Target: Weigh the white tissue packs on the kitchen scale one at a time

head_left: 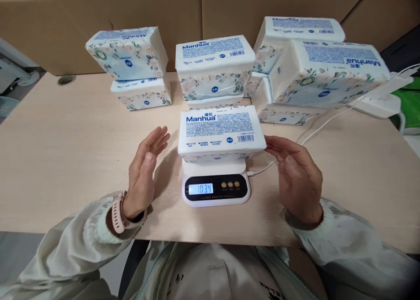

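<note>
A white tissue pack [221,133] with blue print lies across a small white digital scale [215,195]. The lit display shows a number that looks like 103.4. My left hand [144,173] is held to the left of the pack, fingers stretched out and apart from it. On the other side, my right hand [297,173] has its fingertips at the pack's right edge; they seem to touch or nearly touch it. Those fingers are extended and do not wrap round anything. The scale's platform is mostly hidden under the pack.
Behind stand stacked tissue packs: a left stack [127,57], a middle stack [215,65] and a right group [328,74]. A white cable [323,127] runs from the scale to a power strip [377,105]. Cardboard [229,11] lines the back; a cable hole [66,79] sits at the left.
</note>
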`<state>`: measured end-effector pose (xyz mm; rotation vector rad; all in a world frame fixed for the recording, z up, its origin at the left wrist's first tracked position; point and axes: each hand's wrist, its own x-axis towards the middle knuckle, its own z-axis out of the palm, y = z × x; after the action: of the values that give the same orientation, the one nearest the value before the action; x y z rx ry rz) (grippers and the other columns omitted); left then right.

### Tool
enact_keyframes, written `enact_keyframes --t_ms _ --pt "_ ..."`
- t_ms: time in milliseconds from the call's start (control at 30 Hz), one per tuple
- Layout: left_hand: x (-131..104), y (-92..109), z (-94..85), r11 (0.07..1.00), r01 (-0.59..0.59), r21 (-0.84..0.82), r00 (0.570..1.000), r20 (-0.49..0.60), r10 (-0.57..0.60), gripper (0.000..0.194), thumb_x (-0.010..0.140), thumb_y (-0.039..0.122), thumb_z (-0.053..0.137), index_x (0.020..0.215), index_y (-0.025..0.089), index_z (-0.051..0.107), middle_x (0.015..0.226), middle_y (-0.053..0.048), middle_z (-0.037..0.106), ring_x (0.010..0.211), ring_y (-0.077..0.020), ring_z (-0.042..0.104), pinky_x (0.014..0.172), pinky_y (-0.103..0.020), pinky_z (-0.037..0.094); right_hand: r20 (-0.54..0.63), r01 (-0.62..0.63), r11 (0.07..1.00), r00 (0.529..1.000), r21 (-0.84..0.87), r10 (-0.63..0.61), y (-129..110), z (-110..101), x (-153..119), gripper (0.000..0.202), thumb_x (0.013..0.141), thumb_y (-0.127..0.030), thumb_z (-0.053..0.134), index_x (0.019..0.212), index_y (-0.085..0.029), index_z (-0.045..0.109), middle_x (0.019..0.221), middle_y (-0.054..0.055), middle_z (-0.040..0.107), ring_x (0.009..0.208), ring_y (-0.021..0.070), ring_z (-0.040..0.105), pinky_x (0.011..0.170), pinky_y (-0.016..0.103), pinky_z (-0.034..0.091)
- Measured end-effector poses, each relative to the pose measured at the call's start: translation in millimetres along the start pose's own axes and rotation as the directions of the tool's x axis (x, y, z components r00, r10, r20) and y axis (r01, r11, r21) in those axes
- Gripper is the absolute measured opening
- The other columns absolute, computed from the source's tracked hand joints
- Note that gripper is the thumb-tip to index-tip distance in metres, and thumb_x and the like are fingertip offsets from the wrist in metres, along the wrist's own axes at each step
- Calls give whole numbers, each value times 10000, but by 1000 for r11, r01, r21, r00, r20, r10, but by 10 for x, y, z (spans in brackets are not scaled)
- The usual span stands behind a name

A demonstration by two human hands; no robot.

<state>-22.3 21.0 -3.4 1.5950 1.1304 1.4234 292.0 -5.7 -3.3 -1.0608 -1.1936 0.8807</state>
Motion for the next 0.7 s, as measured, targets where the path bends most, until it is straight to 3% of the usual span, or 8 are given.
enact_keyframes --t_ms 267,700 --pt "3 29 10 1000 4 -3 1000 3 -4 449 1127 525 491 1524 382 646 1575 -19 639 1467 -273 612 1234 -495 516 -4 -10 1000 1000 -24 10 8 -14 -8 291 1049 -390 628 1297 -360 777 1345 -16 800 1289 266 708 1200 547 510" --pt "-2 47 12 1000 7 -1 1000 -6 -7 449 1120 520 501 1507 356 659 1544 -34 665 1431 -295 639 1215 -539 528 -7 22 1000 1000 -17 -22 4 -12 11 283 1047 -391 629 1279 -329 778 1325 0 805 1261 246 726 1166 498 536"
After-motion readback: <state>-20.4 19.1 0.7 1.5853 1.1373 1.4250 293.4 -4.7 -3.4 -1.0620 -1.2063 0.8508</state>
